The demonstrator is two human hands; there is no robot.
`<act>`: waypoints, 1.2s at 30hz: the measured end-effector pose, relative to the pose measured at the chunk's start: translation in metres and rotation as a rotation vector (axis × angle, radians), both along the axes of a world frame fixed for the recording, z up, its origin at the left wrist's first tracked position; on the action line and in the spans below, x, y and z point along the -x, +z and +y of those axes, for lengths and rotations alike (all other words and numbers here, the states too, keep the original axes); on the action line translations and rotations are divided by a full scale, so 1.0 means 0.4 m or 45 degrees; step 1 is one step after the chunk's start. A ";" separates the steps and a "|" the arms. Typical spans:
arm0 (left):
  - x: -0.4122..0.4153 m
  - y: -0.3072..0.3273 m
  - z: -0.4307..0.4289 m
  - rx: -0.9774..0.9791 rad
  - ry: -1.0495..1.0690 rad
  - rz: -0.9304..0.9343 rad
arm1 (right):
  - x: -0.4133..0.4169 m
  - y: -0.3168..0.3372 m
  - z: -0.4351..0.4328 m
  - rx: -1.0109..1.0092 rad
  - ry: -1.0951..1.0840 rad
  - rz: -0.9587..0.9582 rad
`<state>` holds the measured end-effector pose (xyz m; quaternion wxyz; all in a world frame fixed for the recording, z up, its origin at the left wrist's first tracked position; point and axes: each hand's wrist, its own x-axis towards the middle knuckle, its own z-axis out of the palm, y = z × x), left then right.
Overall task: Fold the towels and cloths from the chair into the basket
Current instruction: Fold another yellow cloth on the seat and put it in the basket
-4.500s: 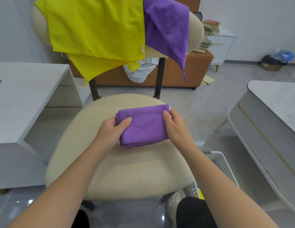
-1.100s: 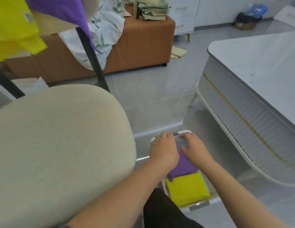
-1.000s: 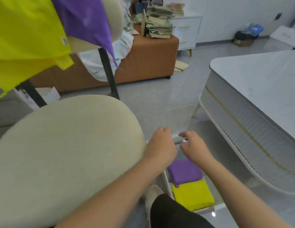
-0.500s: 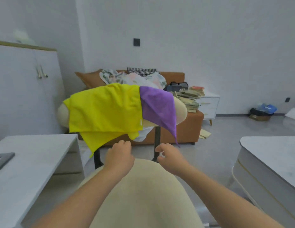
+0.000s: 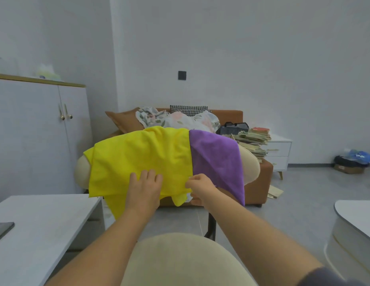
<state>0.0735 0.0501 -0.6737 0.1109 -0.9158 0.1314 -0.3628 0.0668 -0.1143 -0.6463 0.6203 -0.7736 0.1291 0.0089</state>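
Resting flat, left hand (image 5: pixel 143 190) touches yellow towel (image 5: pixel 138 159); right hand (image 5: pixel 200 187) pinches its edge.

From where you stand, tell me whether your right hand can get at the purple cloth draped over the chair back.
Probably yes. The right hand is pinching the yellow cloth's lower right edge, right beside the purple cloth. Nothing lies between them, and the purple cloth hangs uncovered on the beige chair back.
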 end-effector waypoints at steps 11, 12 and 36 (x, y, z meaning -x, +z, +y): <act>-0.046 -0.020 -0.031 0.122 0.032 -0.056 | -0.003 0.043 0.014 -0.226 -0.046 -0.124; -0.044 -0.024 -0.033 0.090 0.031 -0.035 | -0.005 0.042 0.012 -0.213 -0.071 -0.125; -0.023 0.120 0.034 0.522 0.273 0.213 | 0.004 0.186 -0.003 -0.530 -0.017 -0.490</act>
